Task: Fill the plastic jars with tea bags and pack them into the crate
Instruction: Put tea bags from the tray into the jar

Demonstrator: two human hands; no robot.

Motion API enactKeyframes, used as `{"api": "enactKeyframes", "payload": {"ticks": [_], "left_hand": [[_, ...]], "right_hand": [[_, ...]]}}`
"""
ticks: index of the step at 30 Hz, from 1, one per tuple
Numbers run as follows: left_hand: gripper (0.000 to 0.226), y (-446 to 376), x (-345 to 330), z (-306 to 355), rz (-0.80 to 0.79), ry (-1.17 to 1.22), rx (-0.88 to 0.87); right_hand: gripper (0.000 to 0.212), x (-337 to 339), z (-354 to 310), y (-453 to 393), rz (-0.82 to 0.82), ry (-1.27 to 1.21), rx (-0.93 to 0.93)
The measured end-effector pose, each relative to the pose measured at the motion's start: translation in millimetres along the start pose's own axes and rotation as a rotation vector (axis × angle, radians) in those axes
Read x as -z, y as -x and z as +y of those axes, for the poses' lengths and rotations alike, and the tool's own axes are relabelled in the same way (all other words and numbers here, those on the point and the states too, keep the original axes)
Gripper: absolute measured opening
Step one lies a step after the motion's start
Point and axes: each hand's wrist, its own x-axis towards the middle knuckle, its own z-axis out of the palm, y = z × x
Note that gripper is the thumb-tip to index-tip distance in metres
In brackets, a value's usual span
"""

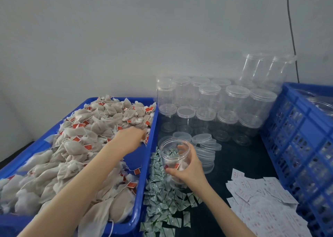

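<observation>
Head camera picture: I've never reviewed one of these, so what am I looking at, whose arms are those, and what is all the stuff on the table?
There is no machine here. A person wears the camera on the head, so you look down along their own bare arms. The right hand grips an open plastic jar with a few tea bags at its bottom. The left hand reaches into the blue tray heaped with tea bags; blur hides whether it holds one. Behind stand empty lidded jars, with loose lids before them. Green sachets and white packets lie on the dark table. The blue crate on the right takes finished jars.
</observation>
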Motion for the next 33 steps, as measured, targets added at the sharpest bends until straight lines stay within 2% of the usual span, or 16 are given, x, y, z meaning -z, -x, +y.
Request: {"api": "enactKeyframes", "payload": {"ticks": [1,3,5,9,12,18,20,23,26,33], "left_hand": [[0.027,-0.3,-9.9,-6.7,-0.127,-0.144,0.086],[0.031,2.2,-28.8,-14.7,-0.335,-0.263,0.174],[0.033,0.8,-42.5,-20.4,-0.354,-0.255,0.189],[0.031,-4.1,-40.8,-20.7,-0.192,-0.196,0.211],[0.034,-2.4,-36.1,-17.9,-0.16,-0.142,0.214],[0.015,5.9,3.8,-8.4,-0.002,0.081,0.195],[0.016,8.2,17.3,-4.0,0.069,0.195,0.131],[0.014,16.5,31.3,4.9,0.291,0.351,0.006],[0.012,23.8,45.5,15.0,0.444,0.452,-0.078],[0.011,34.0,81.0,33.4,0.575,0.556,-0.157]], "right_hand": [[0.097,-0.1,0.2,0.1,-0.008,0.004,0.001],[0.1,-0.8,2.3,0.1,-0.018,0.005,0.001],[0.102,-1.6,4.2,-0.1,-0.021,0.01,0.001],[0.099,-4.4,4.6,-0.8,-0.029,0.015,0.011],[0.097,-4.6,4.3,0.7,-0.029,0.012,0.014],[0.09,-7.0,5.0,2.1,-0.028,0.028,0.015],[0.089,-8.4,6.5,1.6,-0.03,0.029,0.019],[0.09,-10.7,7.0,1.8,-0.042,0.034,0.017],[0.09,-13.2,6.7,1.3,-0.044,0.032,0.015],[0.09,-19.0,4.7,0.4,-0.054,0.018,0.002]]}}
